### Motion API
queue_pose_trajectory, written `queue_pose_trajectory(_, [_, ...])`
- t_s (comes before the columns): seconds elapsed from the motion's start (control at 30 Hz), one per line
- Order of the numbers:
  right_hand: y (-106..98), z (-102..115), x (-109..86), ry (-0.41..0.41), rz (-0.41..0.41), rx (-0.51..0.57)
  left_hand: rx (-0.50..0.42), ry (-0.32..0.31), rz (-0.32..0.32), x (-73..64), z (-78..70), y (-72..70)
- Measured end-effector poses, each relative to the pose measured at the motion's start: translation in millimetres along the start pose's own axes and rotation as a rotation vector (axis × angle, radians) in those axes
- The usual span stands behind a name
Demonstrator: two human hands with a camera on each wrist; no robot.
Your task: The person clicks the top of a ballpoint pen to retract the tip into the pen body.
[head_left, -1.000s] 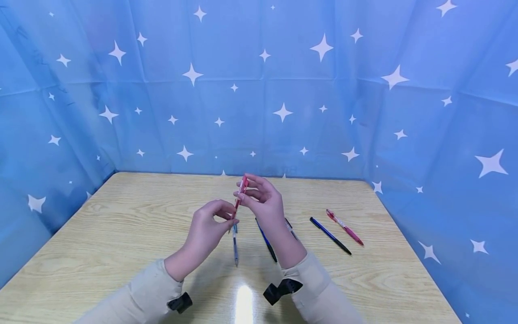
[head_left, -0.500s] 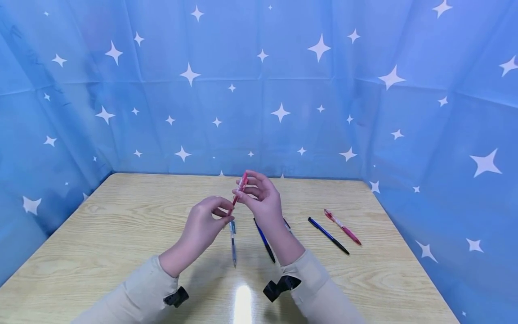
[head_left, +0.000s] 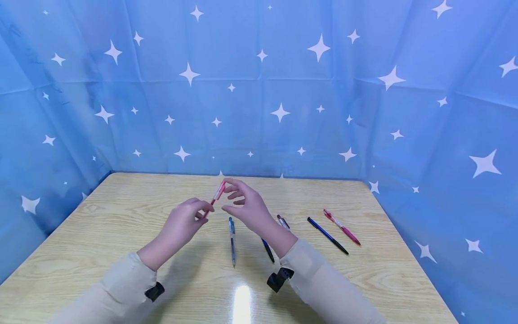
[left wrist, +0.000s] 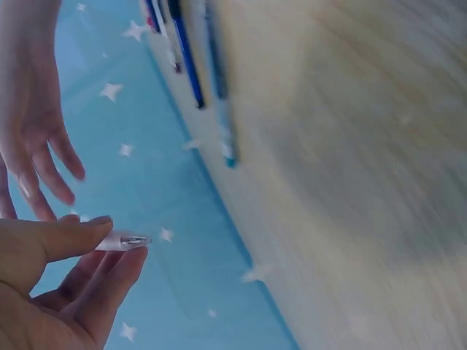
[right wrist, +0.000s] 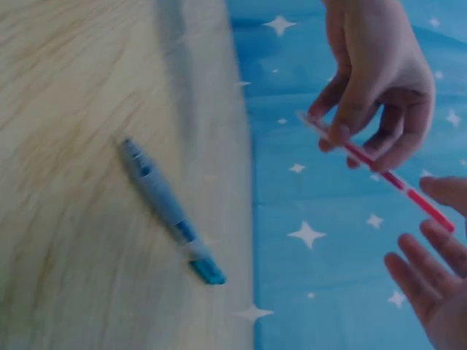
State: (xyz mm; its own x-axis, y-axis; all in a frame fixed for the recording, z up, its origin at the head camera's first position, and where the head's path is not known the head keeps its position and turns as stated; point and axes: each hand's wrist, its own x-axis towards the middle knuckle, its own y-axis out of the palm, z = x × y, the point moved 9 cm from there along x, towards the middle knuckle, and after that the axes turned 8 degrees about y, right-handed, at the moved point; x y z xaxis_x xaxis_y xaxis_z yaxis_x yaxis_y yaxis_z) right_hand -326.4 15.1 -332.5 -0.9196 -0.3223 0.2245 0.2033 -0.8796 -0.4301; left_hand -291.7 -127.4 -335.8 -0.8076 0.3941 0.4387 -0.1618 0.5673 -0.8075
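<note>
— Since both hands are raised over the pale wood-grain surface (head_left: 121, 216), where is the slim red-and-white pen (head_left: 216, 195)?

— In the air, in the left hand (head_left: 182, 224). That grip is narrow: thumb and fingers pinch the pen near its pale, tapered tip, which pokes out past them.

— Which way does it point?

— Its long axis slants. In the head view the red end is up and to the right, away from the person; the tip is down and to the left.

— And the right hand (head_left: 248, 208)?

— Just beside the red end, its grip wide, thumb and fingers apart. Whether a fingertip touches the pen, I cannot tell.

— What lies below?

— A translucent pen with a teal end (head_left: 232, 243), nearly in line with the viewer, teal end farther off. Near it, partly hidden by the right arm, are a blue-and-black pen (head_left: 267, 250) and a pen with a dark red end (head_left: 282, 220). Farther right, a second blue-and-black pen (head_left: 328, 236) lies beside a pinkish-red pen with a pale middle (head_left: 342, 227), both slanted.
</note>
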Motion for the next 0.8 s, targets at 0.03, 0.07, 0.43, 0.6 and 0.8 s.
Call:
queue_pose_trajectory(0.03, [3,-2,0.7,0.000,0.010,-0.025,0.006,-0.006,0.015,-1.9,4.9,0.3])
queue_pose_trajectory(0.07, [6,-4,1.3,0.003,0.020,-0.048,0.008,-0.014,0.029,-3.7,9.8,0.7])
queue_pose_trajectory(0.43, [50,-31,-0.9,0.011,0.245,-0.492,0.068,-0.083,0.162,-17.1,53.3,9.2])
queue_pose_trajectory(0.6, [64,-39,-5.3,-0.012,0.325,-0.615,0.090,-0.109,0.241,-22.8,68.7,16.7])
queue_pose_trajectory(0.8, [77,-47,-11.7,-0.045,0.391,-0.709,0.093,-0.172,0.330,-30.6,81.4,23.1])
